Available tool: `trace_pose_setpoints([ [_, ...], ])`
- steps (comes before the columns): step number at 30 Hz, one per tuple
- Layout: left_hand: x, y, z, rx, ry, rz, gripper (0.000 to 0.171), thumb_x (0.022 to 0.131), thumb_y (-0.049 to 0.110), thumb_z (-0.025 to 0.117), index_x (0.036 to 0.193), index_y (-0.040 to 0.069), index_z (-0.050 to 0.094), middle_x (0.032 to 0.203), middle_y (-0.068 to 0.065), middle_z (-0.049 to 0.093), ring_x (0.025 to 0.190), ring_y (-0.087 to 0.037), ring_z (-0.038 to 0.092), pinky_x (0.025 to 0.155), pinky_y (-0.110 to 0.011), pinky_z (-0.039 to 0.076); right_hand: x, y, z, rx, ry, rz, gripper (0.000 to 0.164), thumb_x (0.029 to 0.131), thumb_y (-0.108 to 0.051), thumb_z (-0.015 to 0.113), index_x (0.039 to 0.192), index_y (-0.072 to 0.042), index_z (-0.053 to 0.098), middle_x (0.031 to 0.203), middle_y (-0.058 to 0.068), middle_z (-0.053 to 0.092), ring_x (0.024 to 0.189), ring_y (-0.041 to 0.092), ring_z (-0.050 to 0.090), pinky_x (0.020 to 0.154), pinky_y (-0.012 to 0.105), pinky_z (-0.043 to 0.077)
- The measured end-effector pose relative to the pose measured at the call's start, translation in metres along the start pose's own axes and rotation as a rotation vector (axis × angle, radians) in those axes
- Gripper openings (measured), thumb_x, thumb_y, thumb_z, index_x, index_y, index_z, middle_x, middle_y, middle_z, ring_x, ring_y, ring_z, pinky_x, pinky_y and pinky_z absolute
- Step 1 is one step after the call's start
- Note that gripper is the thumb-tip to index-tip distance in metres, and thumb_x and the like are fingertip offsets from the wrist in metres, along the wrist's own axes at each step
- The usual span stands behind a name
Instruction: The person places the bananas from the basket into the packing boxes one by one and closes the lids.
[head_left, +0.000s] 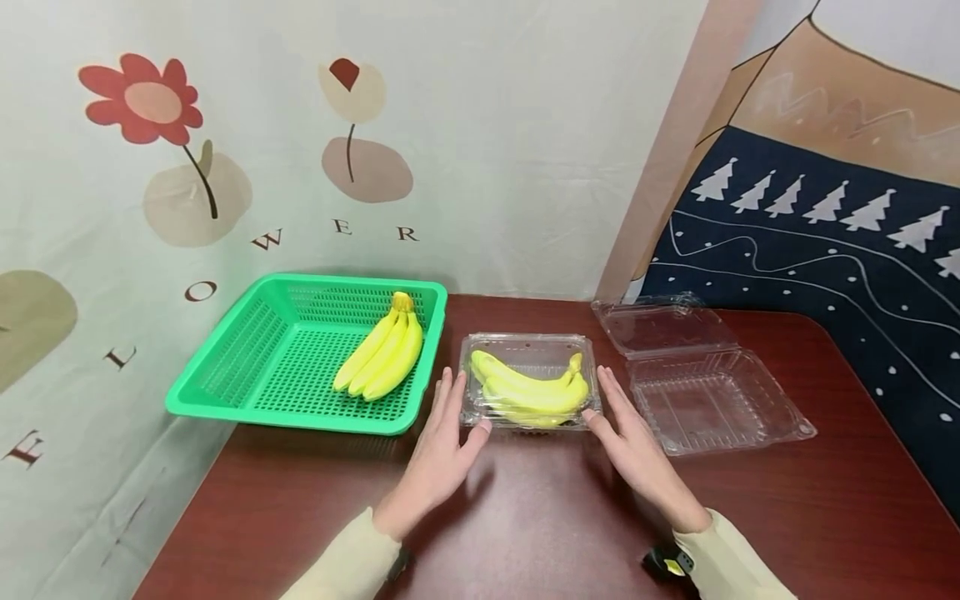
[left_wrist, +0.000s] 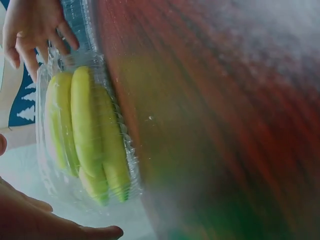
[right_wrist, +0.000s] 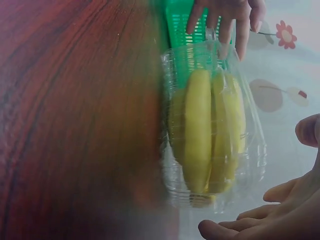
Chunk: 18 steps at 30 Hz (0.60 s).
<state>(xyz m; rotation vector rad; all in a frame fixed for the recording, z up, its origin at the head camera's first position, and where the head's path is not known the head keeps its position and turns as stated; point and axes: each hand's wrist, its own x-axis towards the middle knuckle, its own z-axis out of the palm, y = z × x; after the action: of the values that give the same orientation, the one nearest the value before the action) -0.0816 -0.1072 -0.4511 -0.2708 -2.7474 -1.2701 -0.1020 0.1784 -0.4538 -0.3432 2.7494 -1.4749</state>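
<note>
A clear plastic clamshell box [head_left: 525, 340] stands on the table with its lid down over a bunch of yellow bananas [head_left: 528, 392]. My left hand [head_left: 442, 454] is at the box's left side, its fingers nearly straight and the thumb near the front corner. On the opposite side, my right hand [head_left: 641, 454] lies the same way, fingers extended. Both wrist views show the bananas [left_wrist: 85, 125] [right_wrist: 200, 130] through the plastic. Whether each hand touches the box or stands just apart from it is hard to tell.
A green plastic basket [head_left: 225, 412] at the left holds another bunch of bananas [head_left: 386, 350]. To the right, a second clear clamshell box [head_left: 712, 400] lies with its lid folded back. Printed cloth [head_left: 510, 167] hangs behind the dark red table [head_left: 525, 533].
</note>
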Motion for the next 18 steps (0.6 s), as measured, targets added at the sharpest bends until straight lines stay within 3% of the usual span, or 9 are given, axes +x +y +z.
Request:
trace_pose_setpoints([
  [5,-0.006,0.004,-0.003,0.057,0.023,0.076,0.080,0.100,0.036,0.060,0.165,0.006,0.023,0.174,-0.007,0.005,0.159,-0.032,0.006,0.122,-0.059,0.019,-0.004,-0.005,-0.002,-0.047,0.028,-0.061,0.070,0.108,-0.033,0.054,0.166,-0.014,0.022,0.173,0.008,0.013,0.157,0.031,0.016,0.118,0.064,0.022],
  [13,-0.016,0.013,-0.012,0.124,0.035,0.151,0.082,0.099,0.042,0.061,0.165,0.009,0.025,0.174,0.002,0.010,0.159,-0.026,0.011,0.121,-0.058,0.025,-0.008,-0.017,-0.003,-0.110,0.051,-0.128,0.069,0.107,-0.031,0.056,0.167,-0.019,0.023,0.173,0.003,0.013,0.154,0.035,0.025,0.114,0.066,0.029],
  [18,-0.019,0.015,-0.017,0.181,0.076,0.243,0.082,0.097,0.044,0.063,0.163,0.009,0.030,0.172,0.000,0.017,0.158,-0.027,0.017,0.119,-0.058,0.029,-0.010,-0.022,0.000,-0.141,0.059,-0.172,0.071,0.106,-0.034,0.058,0.166,-0.019,0.024,0.173,0.001,0.012,0.155,0.034,0.023,0.113,0.065,0.032],
])
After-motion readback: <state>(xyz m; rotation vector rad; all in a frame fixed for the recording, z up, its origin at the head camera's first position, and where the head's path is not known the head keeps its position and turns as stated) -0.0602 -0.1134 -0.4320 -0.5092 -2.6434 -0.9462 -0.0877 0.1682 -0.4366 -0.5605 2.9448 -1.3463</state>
